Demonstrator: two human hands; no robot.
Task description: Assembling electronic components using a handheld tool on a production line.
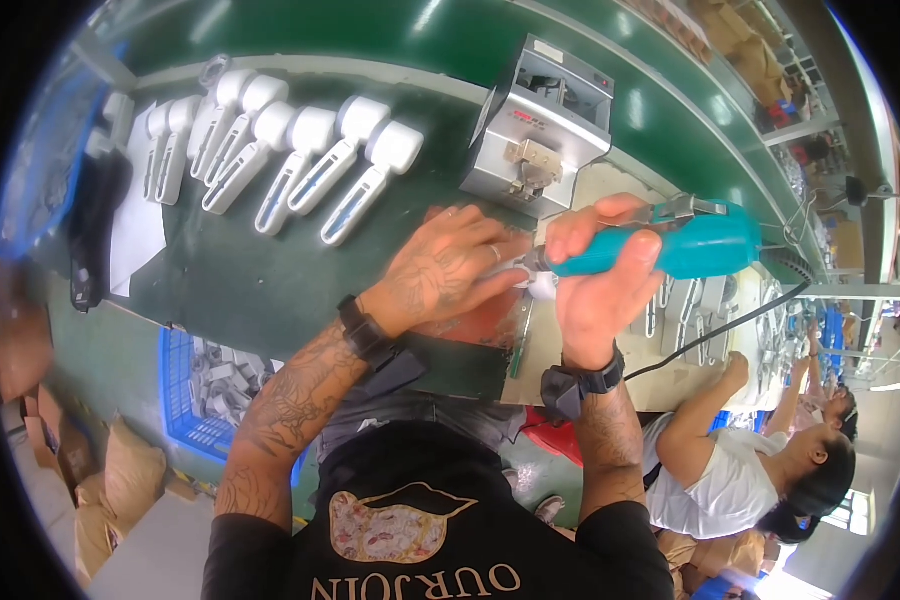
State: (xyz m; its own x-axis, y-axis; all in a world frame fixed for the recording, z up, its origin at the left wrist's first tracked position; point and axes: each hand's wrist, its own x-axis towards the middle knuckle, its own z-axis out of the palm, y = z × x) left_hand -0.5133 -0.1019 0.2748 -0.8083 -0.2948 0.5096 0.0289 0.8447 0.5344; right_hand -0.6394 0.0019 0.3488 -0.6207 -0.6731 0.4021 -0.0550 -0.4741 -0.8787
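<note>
My right hand (610,280) is wrapped round a teal electric screwdriver (710,247) with a metal lever on its side. The tool lies nearly level, its tip pointing left. At the tip, my left hand (445,262) has its fingers closed on a small white plastic part (542,287), mostly hidden by both hands. A reddish mat (470,335) lies beneath them on the bench. Several white handheld devices (355,205), with round heads and slotted handles, lie in a row on the green bench top to the left of my hands.
A grey metal machine (530,135) stands just beyond my hands. The screwdriver's black cable (705,335) runs along the right. A blue crate (178,385) of grey-white parts sits below the bench at left. Co-workers (720,460) sit at right, near more white parts (715,300).
</note>
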